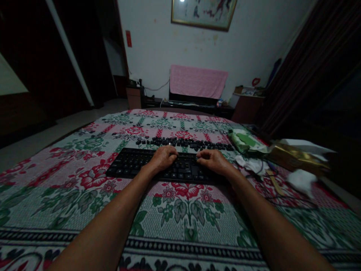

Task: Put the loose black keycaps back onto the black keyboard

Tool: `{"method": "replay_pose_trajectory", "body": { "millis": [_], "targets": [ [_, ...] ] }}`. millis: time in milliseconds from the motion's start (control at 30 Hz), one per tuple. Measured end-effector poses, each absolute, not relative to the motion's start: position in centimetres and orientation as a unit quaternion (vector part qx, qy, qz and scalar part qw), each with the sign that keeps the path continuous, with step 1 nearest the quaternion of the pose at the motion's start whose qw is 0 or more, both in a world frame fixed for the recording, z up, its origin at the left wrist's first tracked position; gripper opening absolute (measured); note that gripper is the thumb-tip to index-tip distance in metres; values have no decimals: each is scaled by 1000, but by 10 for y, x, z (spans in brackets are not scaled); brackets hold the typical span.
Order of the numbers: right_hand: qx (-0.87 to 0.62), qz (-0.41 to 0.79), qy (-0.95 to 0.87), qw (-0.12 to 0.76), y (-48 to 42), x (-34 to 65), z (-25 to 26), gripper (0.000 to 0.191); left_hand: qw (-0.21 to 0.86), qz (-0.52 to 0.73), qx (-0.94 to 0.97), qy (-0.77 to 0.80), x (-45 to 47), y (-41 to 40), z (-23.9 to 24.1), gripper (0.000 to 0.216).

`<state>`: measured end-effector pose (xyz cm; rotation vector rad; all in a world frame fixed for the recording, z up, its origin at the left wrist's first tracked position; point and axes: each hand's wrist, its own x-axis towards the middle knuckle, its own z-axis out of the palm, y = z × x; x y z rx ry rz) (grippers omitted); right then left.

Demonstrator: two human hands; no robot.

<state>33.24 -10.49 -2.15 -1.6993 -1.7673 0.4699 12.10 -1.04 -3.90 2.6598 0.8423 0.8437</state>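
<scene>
A black computer keyboard (128, 163) lies on the flowered tablecloth in front of me. Keycaps cover its left and middle parts, while the right end looks dark and bare. Behind it, loose black keycaps (183, 142) are strewn in a long band. My left hand (163, 158) rests over the middle of the keyboard, fingers curled and closed near its back edge; what they hold, if anything, is hidden. Over the right part, my right hand (213, 160) has thumb and forefinger pinched together. Anything between those fingertips is too small and dark to make out.
On the right lie a green packet (245, 142), crumpled white tissue (252, 164), a gold box (299, 156), a white wad (302, 181) and a dark cable (287, 199). Beyond the table, a pink cloth (199, 81) drapes over a dark panel.
</scene>
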Motion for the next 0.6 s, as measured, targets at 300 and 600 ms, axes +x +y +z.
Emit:
{"method": "replay_pose_trajectory", "body": {
  "millis": [300, 600],
  "targets": [
    [-642, 192, -678, 303, -107, 334, -20, 19, 114, 287, 906, 291, 122, -12, -37, 20],
    [-627, 215, -683, 306, -107, 338, -22, 19, 119, 298, 902, 289, 122, -14, -41, 21]
  ]
}}
